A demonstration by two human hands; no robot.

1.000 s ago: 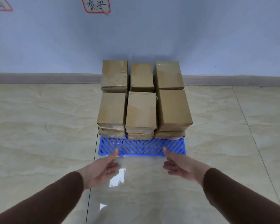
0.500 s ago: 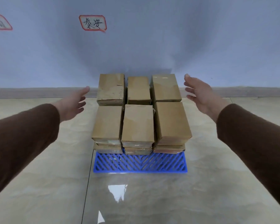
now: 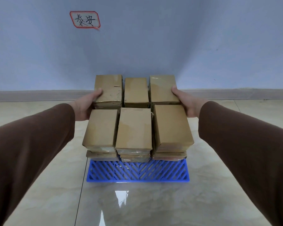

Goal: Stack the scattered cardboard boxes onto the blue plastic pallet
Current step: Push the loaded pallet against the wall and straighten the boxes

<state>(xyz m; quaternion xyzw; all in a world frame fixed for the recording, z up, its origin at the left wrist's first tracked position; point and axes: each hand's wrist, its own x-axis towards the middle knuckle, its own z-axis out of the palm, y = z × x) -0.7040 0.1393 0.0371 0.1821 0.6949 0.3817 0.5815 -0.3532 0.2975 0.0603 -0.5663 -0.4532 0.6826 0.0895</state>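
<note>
Several brown cardboard boxes stand stacked in two rows on the blue plastic pallet (image 3: 137,174), whose front strip is bare. My left hand (image 3: 84,106) presses against the left side of the back-left box (image 3: 109,88), thumb on its top. My right hand (image 3: 187,101) presses against the right side of the back-right box (image 3: 162,88), thumb on its top edge. Between them sits the back-middle box (image 3: 136,91). The front row's boxes (image 3: 134,128) stand two layers high. My fingers behind the boxes are hidden.
The pallet rests on a glossy beige tiled floor (image 3: 39,185) close to a pale blue wall (image 3: 170,38) with a grey skirting board (image 3: 235,93). A red-framed handwritten label (image 3: 85,19) hangs on the wall upper left.
Both hands rose from near the pallet's front edge, spread out beside the stack, then closed in onto the outer sides of the back row's boxes.
</note>
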